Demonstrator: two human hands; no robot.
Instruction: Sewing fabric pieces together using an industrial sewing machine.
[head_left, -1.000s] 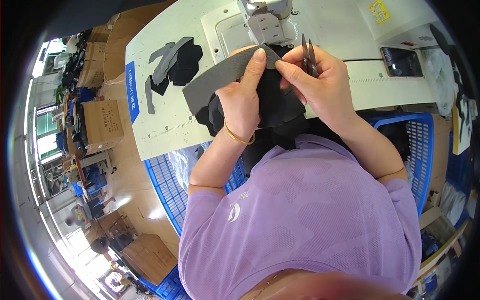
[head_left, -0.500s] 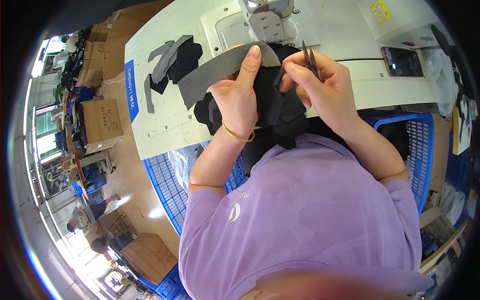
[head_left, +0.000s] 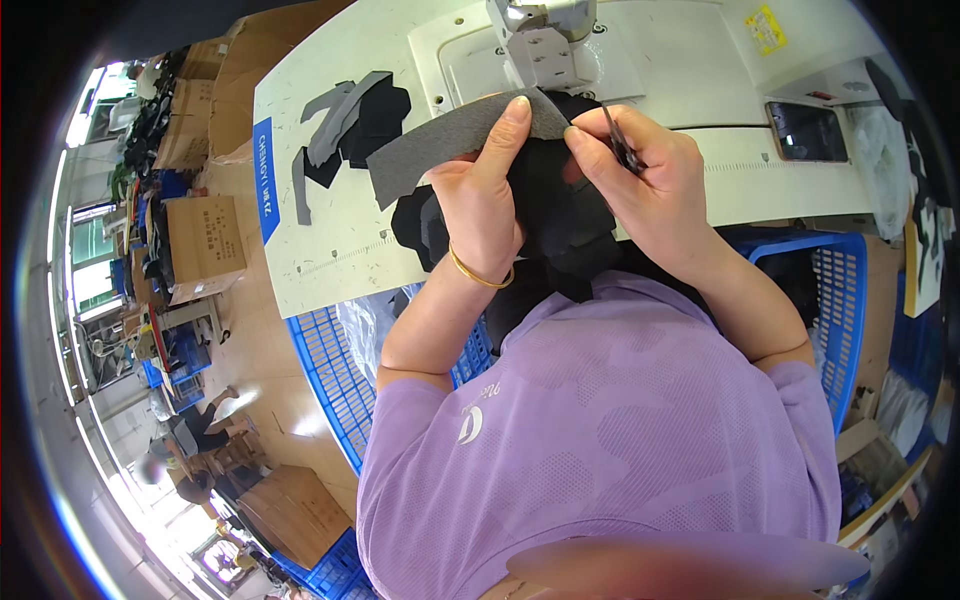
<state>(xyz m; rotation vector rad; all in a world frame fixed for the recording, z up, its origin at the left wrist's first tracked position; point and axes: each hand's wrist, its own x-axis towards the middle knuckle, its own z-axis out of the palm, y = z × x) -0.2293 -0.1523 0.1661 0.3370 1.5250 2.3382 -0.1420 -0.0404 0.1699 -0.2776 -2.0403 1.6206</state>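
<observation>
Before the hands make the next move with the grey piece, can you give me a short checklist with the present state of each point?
1. Left hand grips the grey fabric strip: ok.
2. Right hand holds the small dark snips: ok.
3. Snip blades open or closed: cannot tell.
4. Strip end sits at the sewing machine head: ok.
5. Black fabric pieces lie under both hands: ok.
6. Left fingertips apart from the blades: cannot tell.

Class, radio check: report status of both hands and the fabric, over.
Left hand pinching grey fabric strip. Right hand holding small snips at strip's end. Black fabric bundle underneath; sewing machine head close above.
</observation>
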